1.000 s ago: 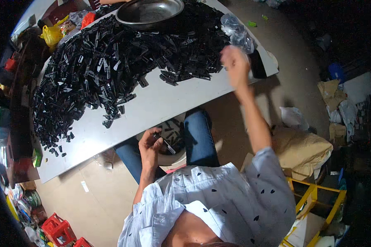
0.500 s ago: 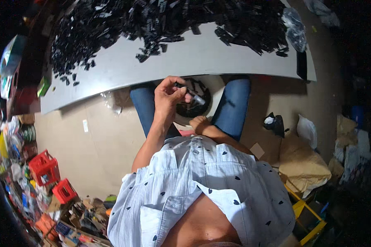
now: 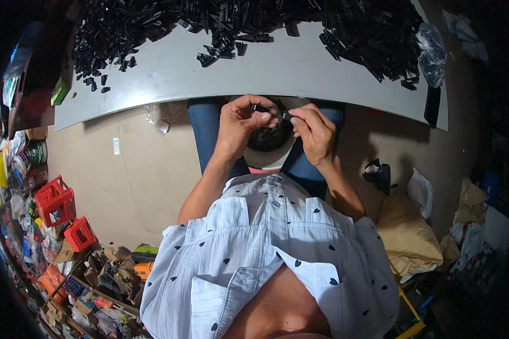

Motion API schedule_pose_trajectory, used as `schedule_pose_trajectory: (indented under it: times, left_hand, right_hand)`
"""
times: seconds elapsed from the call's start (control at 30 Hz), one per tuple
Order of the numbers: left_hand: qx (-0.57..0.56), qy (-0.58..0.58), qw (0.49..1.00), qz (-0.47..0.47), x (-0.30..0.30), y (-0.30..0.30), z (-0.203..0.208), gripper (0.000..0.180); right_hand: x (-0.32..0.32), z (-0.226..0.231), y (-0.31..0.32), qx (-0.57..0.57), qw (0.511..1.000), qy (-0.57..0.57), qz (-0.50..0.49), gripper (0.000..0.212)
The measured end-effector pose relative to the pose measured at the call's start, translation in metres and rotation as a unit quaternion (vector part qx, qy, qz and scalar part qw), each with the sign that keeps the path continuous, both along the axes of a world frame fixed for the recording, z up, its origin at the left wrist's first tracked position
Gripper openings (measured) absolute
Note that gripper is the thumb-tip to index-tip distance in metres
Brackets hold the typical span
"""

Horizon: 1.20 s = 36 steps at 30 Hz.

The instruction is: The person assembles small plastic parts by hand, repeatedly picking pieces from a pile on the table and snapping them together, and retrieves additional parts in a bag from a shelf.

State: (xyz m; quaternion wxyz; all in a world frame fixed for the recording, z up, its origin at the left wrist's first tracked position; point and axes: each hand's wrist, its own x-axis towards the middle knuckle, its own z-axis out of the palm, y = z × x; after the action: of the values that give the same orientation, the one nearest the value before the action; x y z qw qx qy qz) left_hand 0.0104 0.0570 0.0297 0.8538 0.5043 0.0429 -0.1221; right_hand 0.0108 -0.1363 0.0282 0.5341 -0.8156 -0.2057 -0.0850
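Between finger and thumb, my left hand (image 3: pixel 235 124) pinches a small black plastic part (image 3: pixel 259 108). My right hand (image 3: pixel 316 134) faces it, its fingertips closed on another small black piece (image 3: pixel 287 116). The two hands are close together, just off the table's front edge, and I cannot tell whether the pieces touch. Below them, between my knees, stands a pale round bucket (image 3: pixel 278 160) with dark contents, partly covered by my hands. Heaps of similar black plastic parts (image 3: pixel 367 42) lie along the far side of the white table (image 3: pixel 169 76).
A clear plastic bag (image 3: pixel 431 53) and a flat black strip (image 3: pixel 432 106) lie at the table's right end. Red plastic stools (image 3: pixel 55 201) and mixed clutter line the left. On the right floor are a brown sack (image 3: pixel 408 234) and a black bag (image 3: pixel 378 175).
My right hand has risen from beside the bucket to meet the left one and now pinches a small black piece. My left hand has stayed near its place, still holding its part.
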Motion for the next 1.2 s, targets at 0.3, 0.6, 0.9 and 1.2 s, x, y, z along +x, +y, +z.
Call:
schedule_pose_trajectory:
  times: [0.3, 0.6, 0.9, 1.2]
  left_hand:
    - [-0.169, 0.055, 0.981, -0.082, 0.007, 0.011, 0.009, 0.040]
    - [-0.077, 0.072, 0.994, -0.019, 0.003, -0.002, 0.000, 0.015]
    - [0.135, 0.063, 0.988, 0.029, -0.009, -0.016, -0.003, 0.013]
    - [0.682, -0.345, 0.628, 0.145, 0.069, 0.027, 0.019, 0.031]
  right_hand:
    - [0.008, 0.000, -0.004, 0.001, 0.998, -0.062, 0.013, 0.018]
    - [0.005, 0.013, -0.005, -0.056, 0.993, -0.104, 0.024, 0.025]
    - [-0.006, 0.002, 0.005, -0.014, 0.995, -0.101, 0.017, 0.023]
    - [0.030, -0.006, -0.026, -0.197, 0.974, -0.095, 0.051, 0.009]
